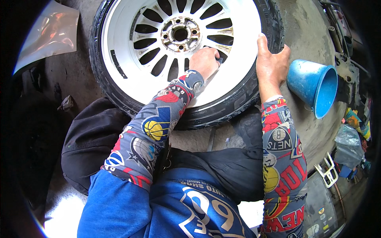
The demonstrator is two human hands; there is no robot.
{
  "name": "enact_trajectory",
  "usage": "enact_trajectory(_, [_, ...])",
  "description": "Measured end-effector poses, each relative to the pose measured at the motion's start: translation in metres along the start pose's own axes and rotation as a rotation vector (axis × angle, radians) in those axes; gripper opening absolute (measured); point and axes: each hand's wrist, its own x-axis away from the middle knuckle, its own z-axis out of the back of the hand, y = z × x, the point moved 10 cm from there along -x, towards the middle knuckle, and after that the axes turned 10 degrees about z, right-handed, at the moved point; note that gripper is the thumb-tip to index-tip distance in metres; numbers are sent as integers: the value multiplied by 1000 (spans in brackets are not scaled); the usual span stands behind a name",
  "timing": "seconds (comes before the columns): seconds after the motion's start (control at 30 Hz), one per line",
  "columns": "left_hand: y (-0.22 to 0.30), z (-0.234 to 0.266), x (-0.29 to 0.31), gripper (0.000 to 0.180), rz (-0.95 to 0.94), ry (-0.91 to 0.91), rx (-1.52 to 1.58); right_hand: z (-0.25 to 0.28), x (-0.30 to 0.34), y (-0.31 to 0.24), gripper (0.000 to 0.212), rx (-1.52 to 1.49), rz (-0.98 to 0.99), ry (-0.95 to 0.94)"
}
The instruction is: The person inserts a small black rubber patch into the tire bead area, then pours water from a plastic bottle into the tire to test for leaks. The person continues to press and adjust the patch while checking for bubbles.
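Note:
A car wheel, its white rim [246, 27] inside a black tire [104, 85], fills the upper middle, its inner side turned up toward me. Brown stains mark the spokes and the bare hub [180, 35]. My left hand [203, 62] is closed in a fist over the spokes just below the hub. A small dark bluish piece [220, 60] pokes out at its fingers; its kind cannot be made out. On the right side, my right hand [272, 63] grips the tire, thumb up along the sidewall, the other fingers partly hidden.
A blue bucket [305, 81] lies tipped right of the wheel, mouth facing right. Metal parts [349, 69] and plastic bags [349, 144] line the far right, with a white frame [327, 170] below. A glossy curved panel [51, 29] stands at upper left.

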Motion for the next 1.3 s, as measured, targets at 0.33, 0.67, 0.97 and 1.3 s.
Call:
enact_trajectory(0.33, [3, 5, -2, 11, -84, -97, 111, -1, 1, 0, 95, 11, 7, -6])
enact_trajectory(0.67, [8, 11, -6, 13, -173, -45, 19, 3, 1, -2, 95, -15, 29, 4])
enact_trajectory(0.97, [-1, 1, -5, 19, -280, -145, -35, 1, 0, 0, 98, -25, 26, 17])
enact_trajectory(1.3, [-7, 8, -6, 10, -271, -71, -44, 1, -5, -3, 101, 10, 56, 53])
